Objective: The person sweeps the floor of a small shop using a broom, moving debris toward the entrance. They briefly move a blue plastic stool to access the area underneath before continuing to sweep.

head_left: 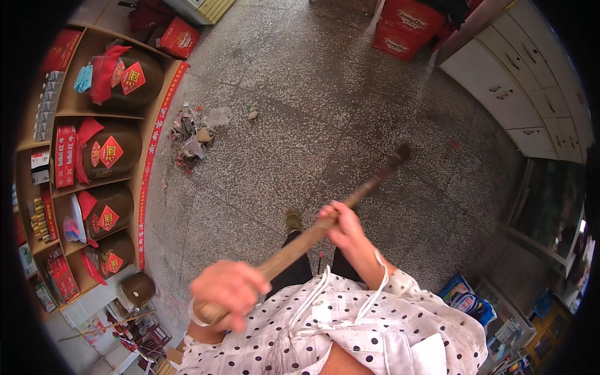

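Note:
I hold a long wooden pole [294, 250] slantwise across my body, its dark far end reaching out over the speckled floor to the upper right. Near the thick end, my left hand [230, 289] is closed around it, slightly blurred. Farther along, my right hand [342, 226] grips the middle of the pole with its fingers wrapped round. Whatever tool the pole belongs to, I cannot make out a head on it. A heap of litter [192, 139], with crumpled paper and plastic, lies on the floor at the left, apart from the pole.
Wooden shelves [145, 156] with big brown jars [112, 150] line the left side. Red crates [403, 28] stand at the far right, near white drawer cabinets [500, 78]. A glass-fronted case [544, 212] is on the right, with a blue package [465, 299] nearer me.

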Demonstrator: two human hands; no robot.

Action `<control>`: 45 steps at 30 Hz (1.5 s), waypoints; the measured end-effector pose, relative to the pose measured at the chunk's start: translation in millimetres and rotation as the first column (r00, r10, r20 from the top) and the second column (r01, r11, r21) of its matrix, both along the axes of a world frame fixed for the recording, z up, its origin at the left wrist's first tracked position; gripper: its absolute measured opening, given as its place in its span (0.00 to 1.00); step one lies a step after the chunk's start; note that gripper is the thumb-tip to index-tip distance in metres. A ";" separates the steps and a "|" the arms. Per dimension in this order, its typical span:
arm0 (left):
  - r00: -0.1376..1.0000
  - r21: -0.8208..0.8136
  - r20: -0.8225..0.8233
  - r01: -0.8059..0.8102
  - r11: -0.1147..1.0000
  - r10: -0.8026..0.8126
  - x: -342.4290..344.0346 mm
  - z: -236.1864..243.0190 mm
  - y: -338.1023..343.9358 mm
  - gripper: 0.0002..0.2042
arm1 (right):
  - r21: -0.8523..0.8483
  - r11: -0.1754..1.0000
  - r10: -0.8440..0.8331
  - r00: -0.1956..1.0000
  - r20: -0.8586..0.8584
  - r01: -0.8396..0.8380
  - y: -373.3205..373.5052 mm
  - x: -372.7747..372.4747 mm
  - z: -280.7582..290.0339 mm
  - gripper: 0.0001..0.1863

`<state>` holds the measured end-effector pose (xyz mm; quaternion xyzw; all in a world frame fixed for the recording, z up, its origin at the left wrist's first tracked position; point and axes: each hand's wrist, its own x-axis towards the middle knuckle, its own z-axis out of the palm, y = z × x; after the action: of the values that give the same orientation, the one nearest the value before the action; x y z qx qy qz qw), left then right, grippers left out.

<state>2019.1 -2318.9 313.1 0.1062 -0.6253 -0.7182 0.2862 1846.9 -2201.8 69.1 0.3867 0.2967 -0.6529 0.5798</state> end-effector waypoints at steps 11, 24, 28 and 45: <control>0.871 -0.071 0.308 0.421 0.904 -0.382 98.4 -61.1 -80.3 0.19 | 0.088 0.996 0.007 0.994 0.105 -0.016 -38.2 155.4 -179.9 0.07; 0.800 -0.650 0.501 0.600 0.467 -0.330 94.2 23.3 -95.1 0.17 | -0.350 0.933 -0.002 0.973 0.231 0.085 -252.2 167.8 -36.6 0.13; 0.809 -0.547 0.275 0.576 0.608 -0.519 58.3 39.3 -88.5 0.19 | -0.080 0.975 -0.214 0.971 -0.104 0.206 -155.0 105.4 -0.8 0.08; 0.541 -0.237 -0.057 0.809 0.538 -0.839 -421.1 -225.0 144.2 0.13 | 0.355 0.594 -0.434 0.659 -0.614 0.722 276.5 -378.6 -166.3 0.06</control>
<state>1598.1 -2174.8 88.0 -0.2876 -0.6382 -0.7135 -0.0279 1468.3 -1925.2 -97.2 0.4496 0.4604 -0.7599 0.0921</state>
